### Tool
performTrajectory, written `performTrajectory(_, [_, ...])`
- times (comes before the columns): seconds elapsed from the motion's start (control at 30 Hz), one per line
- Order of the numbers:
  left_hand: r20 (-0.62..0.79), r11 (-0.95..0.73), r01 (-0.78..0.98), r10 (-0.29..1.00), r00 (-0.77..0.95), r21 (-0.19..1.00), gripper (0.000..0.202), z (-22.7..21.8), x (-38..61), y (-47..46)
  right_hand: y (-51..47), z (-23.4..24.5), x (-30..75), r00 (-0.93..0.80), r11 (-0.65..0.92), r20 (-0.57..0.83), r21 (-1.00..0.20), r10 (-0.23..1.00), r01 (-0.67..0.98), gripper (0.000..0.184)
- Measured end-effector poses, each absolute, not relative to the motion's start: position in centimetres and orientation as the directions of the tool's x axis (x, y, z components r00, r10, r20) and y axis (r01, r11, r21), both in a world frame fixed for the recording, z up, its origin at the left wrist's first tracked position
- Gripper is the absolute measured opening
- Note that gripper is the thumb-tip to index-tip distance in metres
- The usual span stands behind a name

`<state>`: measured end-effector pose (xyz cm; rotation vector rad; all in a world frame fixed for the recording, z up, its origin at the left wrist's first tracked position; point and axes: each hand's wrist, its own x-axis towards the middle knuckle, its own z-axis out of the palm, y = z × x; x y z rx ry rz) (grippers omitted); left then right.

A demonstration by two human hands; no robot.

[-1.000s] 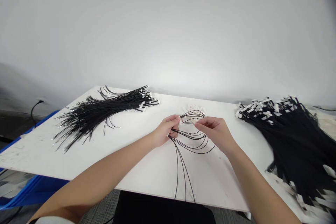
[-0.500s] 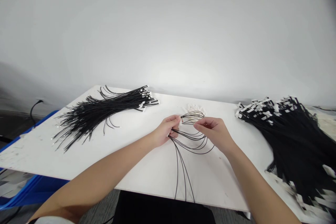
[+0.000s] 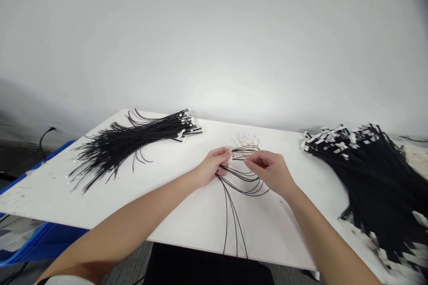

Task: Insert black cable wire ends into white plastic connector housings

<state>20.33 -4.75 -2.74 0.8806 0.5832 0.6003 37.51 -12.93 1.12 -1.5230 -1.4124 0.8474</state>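
Near the middle of the table, my left hand (image 3: 216, 167) is closed around a wire harness, with a small white connector (image 3: 230, 156) at its fingertips. Thin black wires (image 3: 245, 192) loop out to the right from it, and a few loose ends hang down past the table's front edge. My right hand (image 3: 269, 169) pinches one of these black wires between thumb and forefinger, just right of the connector. The wire's tip is too small to make out. Behind both hands lies a small heap of white connectors (image 3: 249, 139).
A bundle of black wires (image 3: 133, 138) with white connectors on one end lies on the table's left. A larger pile of black harnesses (image 3: 371, 178) covers the right side. The white table (image 3: 117, 205) backs onto a wall; a blue bin (image 3: 50, 242) stands below left.
My right hand has shifted slightly left toward the connector, and the wire loops have drawn in a little. My left hand keeps its hold.
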Motion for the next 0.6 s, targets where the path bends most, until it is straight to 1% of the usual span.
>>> performTrajectory(0.13, [-0.226, 0.5, -0.231, 0.694, 0.684, 0.835, 0.029, -2.77, 20.31, -4.74, -12.86, 0.81, 37.32, 0.138, 0.008, 0.069, -0.917, 0.988, 0.399, 0.025])
performTrajectory(0.3, [-0.221, 0.492, -0.225, 0.692, 0.688, 0.841, 0.028, -2.86, 20.29, -4.72, -12.68, 0.18, 37.17, 0.199, -0.008, 0.076, -0.92, 0.977, 0.391, 0.023])
performTrajectory(0.43, [-0.214, 0.483, -0.222, 0.692, 0.69, 0.847, 0.026, -2.88, 20.29, -4.76, -12.71, 0.26, 37.13, 0.176, -0.019, 0.056, -0.917, 0.983, 0.398, 0.021])
performTrajectory(0.6, [-0.218, 0.487, -0.226, 0.696, 0.684, 0.844, 0.025, -2.81, 20.3, -4.79, -12.86, 0.57, 36.95, 0.192, -0.045, 0.033, -0.921, 0.981, 0.387, 0.021])
